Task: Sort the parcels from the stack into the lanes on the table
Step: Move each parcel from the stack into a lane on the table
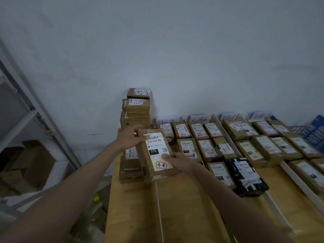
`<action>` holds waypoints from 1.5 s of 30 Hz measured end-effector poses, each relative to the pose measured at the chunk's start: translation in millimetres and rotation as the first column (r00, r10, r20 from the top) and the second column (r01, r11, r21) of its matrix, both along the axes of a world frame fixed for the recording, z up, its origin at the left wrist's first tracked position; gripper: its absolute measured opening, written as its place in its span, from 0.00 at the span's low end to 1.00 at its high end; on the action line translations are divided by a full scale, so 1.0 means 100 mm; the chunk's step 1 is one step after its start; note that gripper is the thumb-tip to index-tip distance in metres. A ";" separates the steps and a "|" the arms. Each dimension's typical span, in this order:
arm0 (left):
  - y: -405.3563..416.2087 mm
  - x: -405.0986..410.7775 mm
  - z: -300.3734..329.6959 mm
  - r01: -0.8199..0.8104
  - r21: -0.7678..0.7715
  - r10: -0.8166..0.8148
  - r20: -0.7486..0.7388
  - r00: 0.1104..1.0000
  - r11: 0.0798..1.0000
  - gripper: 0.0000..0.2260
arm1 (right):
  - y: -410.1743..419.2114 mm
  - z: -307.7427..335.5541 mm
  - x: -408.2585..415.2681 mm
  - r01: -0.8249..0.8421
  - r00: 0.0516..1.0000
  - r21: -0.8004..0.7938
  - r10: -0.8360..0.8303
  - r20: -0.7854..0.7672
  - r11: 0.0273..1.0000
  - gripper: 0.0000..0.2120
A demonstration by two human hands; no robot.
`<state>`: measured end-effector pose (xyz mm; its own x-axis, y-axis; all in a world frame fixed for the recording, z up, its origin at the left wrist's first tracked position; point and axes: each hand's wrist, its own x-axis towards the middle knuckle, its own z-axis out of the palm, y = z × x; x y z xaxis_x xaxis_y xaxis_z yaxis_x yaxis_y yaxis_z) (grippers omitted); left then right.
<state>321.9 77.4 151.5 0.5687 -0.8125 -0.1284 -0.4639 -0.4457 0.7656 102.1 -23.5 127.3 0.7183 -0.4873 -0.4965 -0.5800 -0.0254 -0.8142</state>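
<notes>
Both hands grip 1 parcel (pixel 157 155), left hand (pixel 130 139) at its top, right hand (pixel 180 162) below, label up, beside the stack (pixel 137 109); next, read it and choose a lane (pixel 184 199).

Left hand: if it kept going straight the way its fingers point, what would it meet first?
Probably the tall parcel stack by the wall, just beyond the left hand gripping the held parcel; depth is uncertain.

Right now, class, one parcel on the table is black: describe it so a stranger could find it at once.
Start at the wooden table with rows of brown parcels. In the middle lane, go to the row nearest the camera. The black parcel lies there, the only dark wrapper among brown cardboard ones.
</notes>
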 end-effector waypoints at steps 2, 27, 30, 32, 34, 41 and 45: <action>-0.02 -0.13 -0.05 -0.050 -0.050 0.053 0.061 0.997 0.998 0.30 | -0.01 -0.01 -0.04 0.052 0.999 -0.031 -0.052 -0.005 0.998 0.20; -0.53 -1.92 -0.76 0.273 0.325 -0.422 0.630 0.652 0.905 0.23 | -0.30 -0.30 -1.88 0.588 0.795 -0.149 -0.602 -0.074 0.795 0.22; -0.77 -2.34 -0.74 0.313 0.321 -0.448 0.630 0.634 0.894 0.23 | -0.40 -0.26 -2.33 0.634 0.759 -0.174 -0.650 -0.047 0.753 0.22; -0.91 -2.66 -0.74 0.338 0.321 -0.466 0.636 0.616 0.885 0.24 | -0.47 -0.23 -2.70 0.644 0.746 -0.211 -0.665 -0.040 0.735 0.21; -1.05 -3.03 -0.74 0.359 0.325 -0.484 0.632 0.606 0.875 0.26 | -0.55 -0.22 -3.10 0.655 0.724 -0.255 -0.688 -0.060 0.711 0.22; -1.35 -4.40 -0.81 0.430 0.332 -0.539 0.603 0.588 0.840 0.25 | -0.76 -0.22 -4.49 0.753 0.616 -0.209 -0.780 -0.110 0.624 0.26; -1.47 -5.01 -0.82 0.457 0.323 -0.552 0.603 0.576 0.829 0.24 | -0.87 -0.27 -5.13 0.780 0.585 -0.215 -0.807 -0.081 0.588 0.25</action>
<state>-178.8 -69.7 69.6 0.0435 -0.9990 -0.0136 -0.9899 -0.0450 0.1346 -411.2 -110.6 100.7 -0.0694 -0.8970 -0.4366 -0.5398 0.4018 -0.7397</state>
